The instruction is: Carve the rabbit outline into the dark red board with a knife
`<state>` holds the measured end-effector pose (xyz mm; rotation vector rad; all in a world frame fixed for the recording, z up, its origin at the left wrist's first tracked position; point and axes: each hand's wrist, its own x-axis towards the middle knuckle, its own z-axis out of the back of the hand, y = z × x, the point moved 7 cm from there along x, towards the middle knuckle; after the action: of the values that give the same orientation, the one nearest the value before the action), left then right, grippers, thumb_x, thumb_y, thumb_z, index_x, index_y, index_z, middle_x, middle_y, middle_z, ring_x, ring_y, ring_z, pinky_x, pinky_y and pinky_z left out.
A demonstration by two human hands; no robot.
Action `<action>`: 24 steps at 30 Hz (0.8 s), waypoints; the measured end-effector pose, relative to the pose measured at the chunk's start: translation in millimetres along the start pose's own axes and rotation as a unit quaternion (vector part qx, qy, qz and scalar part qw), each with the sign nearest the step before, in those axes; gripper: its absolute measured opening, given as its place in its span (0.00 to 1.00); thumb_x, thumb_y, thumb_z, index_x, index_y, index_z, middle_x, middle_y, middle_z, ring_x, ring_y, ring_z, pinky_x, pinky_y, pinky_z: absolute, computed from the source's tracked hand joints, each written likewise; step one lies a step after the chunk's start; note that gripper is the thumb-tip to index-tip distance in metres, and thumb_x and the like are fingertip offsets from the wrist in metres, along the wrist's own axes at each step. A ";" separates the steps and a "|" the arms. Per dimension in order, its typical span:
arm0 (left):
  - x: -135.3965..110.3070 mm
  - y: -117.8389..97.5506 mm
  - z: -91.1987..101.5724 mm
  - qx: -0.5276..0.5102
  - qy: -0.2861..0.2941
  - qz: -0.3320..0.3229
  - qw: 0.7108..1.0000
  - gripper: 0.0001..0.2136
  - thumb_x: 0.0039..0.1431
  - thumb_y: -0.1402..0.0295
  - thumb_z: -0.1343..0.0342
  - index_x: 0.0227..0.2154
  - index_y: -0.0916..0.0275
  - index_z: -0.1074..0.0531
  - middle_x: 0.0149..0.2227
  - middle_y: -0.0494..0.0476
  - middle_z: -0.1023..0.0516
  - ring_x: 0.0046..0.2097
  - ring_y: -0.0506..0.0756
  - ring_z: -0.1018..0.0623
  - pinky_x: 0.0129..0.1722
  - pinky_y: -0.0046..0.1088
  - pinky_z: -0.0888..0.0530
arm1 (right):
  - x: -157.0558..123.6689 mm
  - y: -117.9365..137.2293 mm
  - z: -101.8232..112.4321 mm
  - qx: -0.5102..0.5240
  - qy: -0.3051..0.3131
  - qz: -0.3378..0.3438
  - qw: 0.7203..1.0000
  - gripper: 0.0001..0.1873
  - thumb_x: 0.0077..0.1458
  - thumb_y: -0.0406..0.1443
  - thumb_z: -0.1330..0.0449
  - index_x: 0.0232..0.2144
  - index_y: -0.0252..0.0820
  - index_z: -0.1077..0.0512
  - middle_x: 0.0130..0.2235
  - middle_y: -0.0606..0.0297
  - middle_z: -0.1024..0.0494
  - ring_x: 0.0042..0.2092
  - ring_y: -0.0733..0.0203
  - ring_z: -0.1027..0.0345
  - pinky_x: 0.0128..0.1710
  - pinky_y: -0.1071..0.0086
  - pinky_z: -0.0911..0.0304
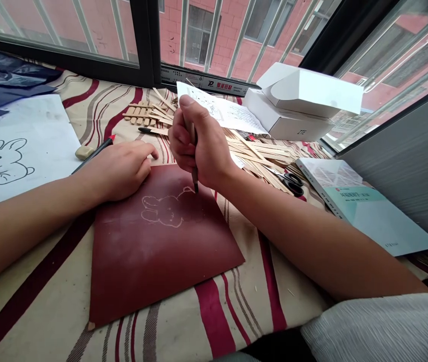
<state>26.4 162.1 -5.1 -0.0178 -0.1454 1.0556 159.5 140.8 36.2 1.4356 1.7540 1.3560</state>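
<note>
My right hand [202,143] is wrapped in a fist round a wooden-handled carving tool [194,173], thumb on top. The tool's dark tip meets the dark red board [153,276] near its far right edge. Pale lines of a rabbit outline [163,211] show on the board, with a small curved line beside the tip. My left hand [126,168] lies on the board's far left corner, fingers loosely bent and holding nothing. Under and beside that hand is a dark pen with a red end [98,151], next to an eraser [84,152].
Left lies a white paper [48,120] with a rabbit drawing. Behind my right hand are many thin wooden sticks [259,153], a printed sheet [232,113], black-handled scissors [292,183] and a white box [289,123]. A book [368,206] lies at right. Windows border the striped cloth [285,271].
</note>
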 end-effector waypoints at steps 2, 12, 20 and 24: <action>0.4 -0.9 -0.1 0.003 0.004 -0.004 1.000 0.21 0.70 0.66 0.64 0.53 0.63 0.27 0.55 0.69 0.19 0.57 0.69 0.21 0.57 0.50 0.26 | -0.1 0.7 -2.1 -0.004 -0.011 0.000 1.000 0.37 0.70 0.60 0.42 0.20 0.43 0.44 0.19 0.76 0.50 0.21 0.74 0.64 0.18 0.76 0.62; -0.6 -5.0 2.0 0.004 0.002 -0.024 1.000 0.19 0.70 0.67 0.62 0.48 0.64 0.26 0.51 0.69 0.19 0.56 0.69 0.20 0.57 0.49 0.25 | 3.1 -5.2 -11.7 -0.130 -0.033 0.062 0.989 0.37 0.68 0.61 0.42 0.20 0.44 0.49 0.24 0.72 0.51 0.24 0.72 0.54 0.21 0.77 0.57; -0.2 -6.5 1.7 0.013 0.009 -0.021 1.000 0.21 0.71 0.66 0.64 0.48 0.65 0.26 0.53 0.71 0.20 0.55 0.69 0.22 0.57 0.49 0.26 | -4.7 -6.5 -29.3 -0.074 0.124 -0.001 0.989 0.37 0.66 0.58 0.37 0.17 0.46 0.47 0.21 0.74 0.53 0.22 0.72 0.60 0.18 0.74 0.61; 0.6 -0.7 -1.7 0.032 -0.002 -0.010 0.999 0.20 0.71 0.64 0.65 0.44 0.64 0.27 0.50 0.69 0.21 0.53 0.68 0.22 0.56 0.48 0.25 | -6.2 -5.4 -32.0 0.014 0.209 -0.065 0.976 0.36 0.67 0.55 0.39 0.16 0.47 0.49 0.18 0.77 0.57 0.21 0.72 0.69 0.16 0.75 0.71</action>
<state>27.5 162.3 -6.7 0.0431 -0.1154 1.0399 132.2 123.2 42.3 1.0784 2.0915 1.6566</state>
